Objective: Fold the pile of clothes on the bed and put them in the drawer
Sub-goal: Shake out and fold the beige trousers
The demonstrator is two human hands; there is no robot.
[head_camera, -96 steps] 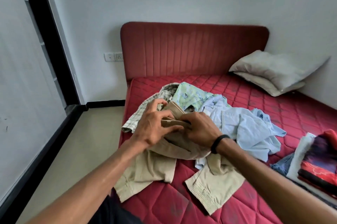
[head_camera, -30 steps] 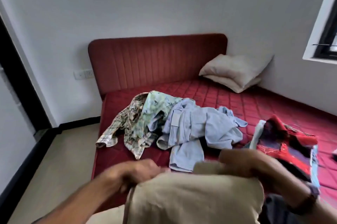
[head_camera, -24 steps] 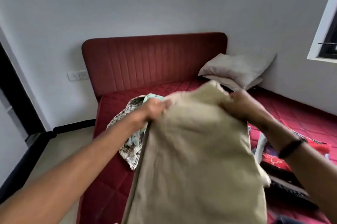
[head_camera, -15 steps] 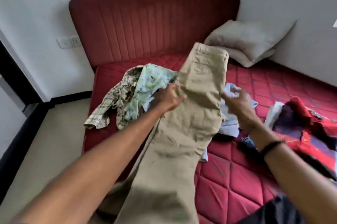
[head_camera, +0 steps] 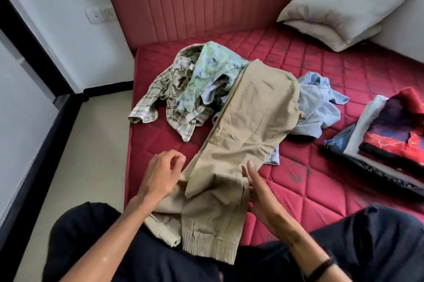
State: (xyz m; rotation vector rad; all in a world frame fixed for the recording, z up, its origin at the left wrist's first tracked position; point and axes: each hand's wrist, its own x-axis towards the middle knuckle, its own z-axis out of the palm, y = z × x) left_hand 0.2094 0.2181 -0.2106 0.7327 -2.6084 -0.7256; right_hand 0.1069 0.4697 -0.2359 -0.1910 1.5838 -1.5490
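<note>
Your trousers (head_camera: 250,125) lie flat toward 12 o'clock on the bed (head_camera: 309,190) for folding, left hand (head_camera: 160,175) loosely curled and empty, right hand (head_camera: 257,192) straight-fingered along their 3 o'clock edge.

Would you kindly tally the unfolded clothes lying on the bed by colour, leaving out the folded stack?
Beige (trousers): 1
Plaid (shirt): 1
Green print (garment): 1
Light blue (shirt): 1
Total: 4; more could be hidden beneath these.
</note>
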